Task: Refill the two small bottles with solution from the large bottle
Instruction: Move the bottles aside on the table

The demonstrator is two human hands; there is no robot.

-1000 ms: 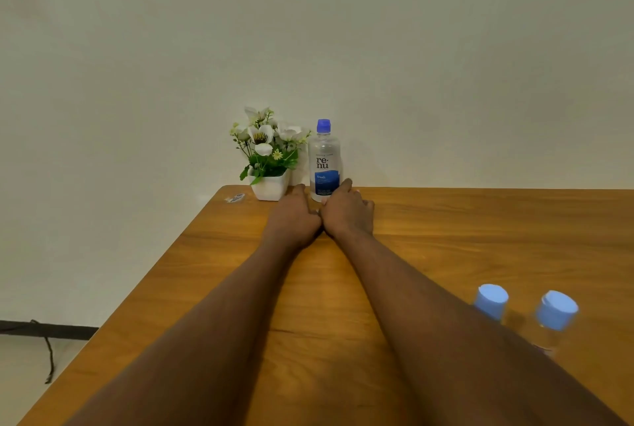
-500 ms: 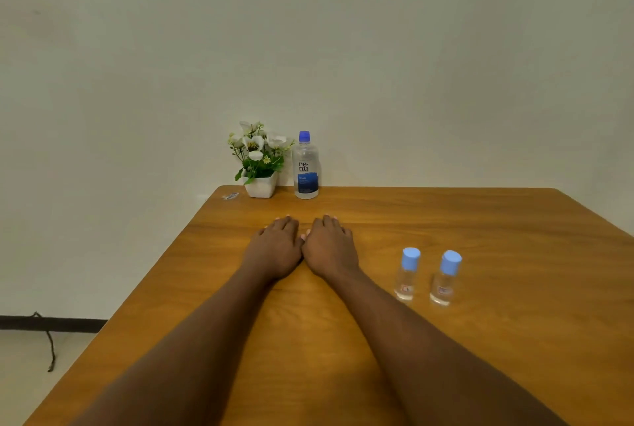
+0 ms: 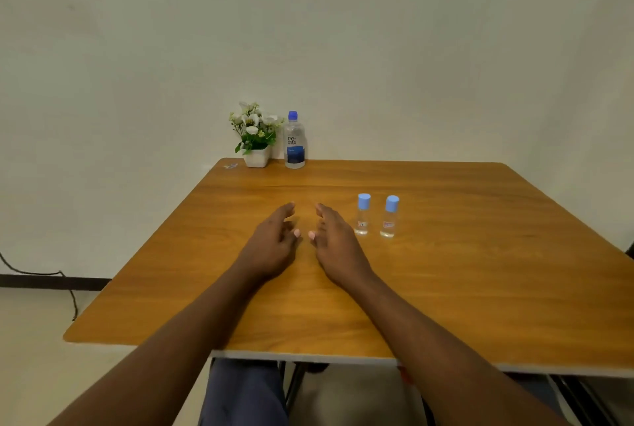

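The large clear bottle (image 3: 294, 141) with a blue cap and blue label stands upright at the table's far edge, by the wall. Two small clear bottles with light blue caps stand side by side mid-table: the left one (image 3: 363, 215) and the right one (image 3: 389, 217). My left hand (image 3: 272, 242) and my right hand (image 3: 334, 239) hover over the middle of the wooden table (image 3: 480, 271), palms facing each other, fingers apart, holding nothing. My right hand is just left of the small bottles, not touching them.
A white pot of white flowers (image 3: 255, 135) stands left of the large bottle. A small scrap (image 3: 230, 166) lies at the far left corner. A cable (image 3: 65, 285) runs along the floor on the left. My legs show under the near table edge.
My hands drew back from near the large bottle toward me and parted from each other. The view pulled back, so the whole table and both small bottles now show.
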